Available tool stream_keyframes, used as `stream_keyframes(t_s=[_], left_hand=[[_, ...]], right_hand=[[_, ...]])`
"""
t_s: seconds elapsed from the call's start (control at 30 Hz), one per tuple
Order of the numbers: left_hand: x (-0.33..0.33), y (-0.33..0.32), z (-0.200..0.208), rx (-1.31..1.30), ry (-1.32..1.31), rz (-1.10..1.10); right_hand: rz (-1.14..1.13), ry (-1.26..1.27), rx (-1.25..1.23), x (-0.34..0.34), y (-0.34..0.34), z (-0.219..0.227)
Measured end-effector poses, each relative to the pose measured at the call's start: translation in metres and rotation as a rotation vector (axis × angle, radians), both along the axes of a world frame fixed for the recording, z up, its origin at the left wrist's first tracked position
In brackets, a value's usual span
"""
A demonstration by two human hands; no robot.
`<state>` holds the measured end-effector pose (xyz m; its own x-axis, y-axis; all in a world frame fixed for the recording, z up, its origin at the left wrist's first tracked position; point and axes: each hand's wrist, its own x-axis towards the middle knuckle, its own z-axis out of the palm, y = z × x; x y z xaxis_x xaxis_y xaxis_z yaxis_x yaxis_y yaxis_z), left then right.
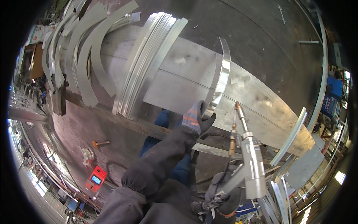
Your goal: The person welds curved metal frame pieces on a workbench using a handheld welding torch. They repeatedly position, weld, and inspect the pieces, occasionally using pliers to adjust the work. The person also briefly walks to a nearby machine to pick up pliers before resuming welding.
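In the head view, the left hand (200,116) pinches the near end of a curved metal strip (223,72) between its fingers; this strip stands on the table (182,87), close to its near edge. The right hand (223,184) wraps its fingers, partly hidden, around the handle of a gun-like tool (254,162), its tip apart from the strip. If the pinch loosens, the strip could tip, being narrow. Open room lies leftward, until the strip bundle (147,63), and rightward, until another strip (290,137) near the table's end.
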<state>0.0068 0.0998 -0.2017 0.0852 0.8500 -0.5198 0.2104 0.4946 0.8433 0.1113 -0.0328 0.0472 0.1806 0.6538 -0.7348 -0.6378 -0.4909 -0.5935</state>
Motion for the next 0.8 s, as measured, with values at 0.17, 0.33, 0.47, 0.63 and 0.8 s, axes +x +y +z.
stream_keyframes(t_s=[0.17,0.33,0.47,0.63,0.8], left_hand=[[-0.046,-0.006,-0.015,0.619,0.427,-0.361],[-0.058,-0.007,-0.039,0.770,0.440,-0.477],[-0.055,-0.005,-0.044,0.743,0.411,-0.491],[-0.055,-0.007,-0.042,0.729,0.437,-0.501],[-0.054,-0.004,-0.039,0.719,0.369,-0.460]], right_hand=[[0.129,0.058,0.037,0.020,0.034,0.007],[0.235,-0.040,-0.085,0.028,0.068,0.008],[0.237,-0.029,-0.164,0.025,0.092,0.007],[0.186,-0.061,-0.205,0.025,0.122,0.004],[0.233,-0.016,-0.232,0.030,0.134,0.002]])
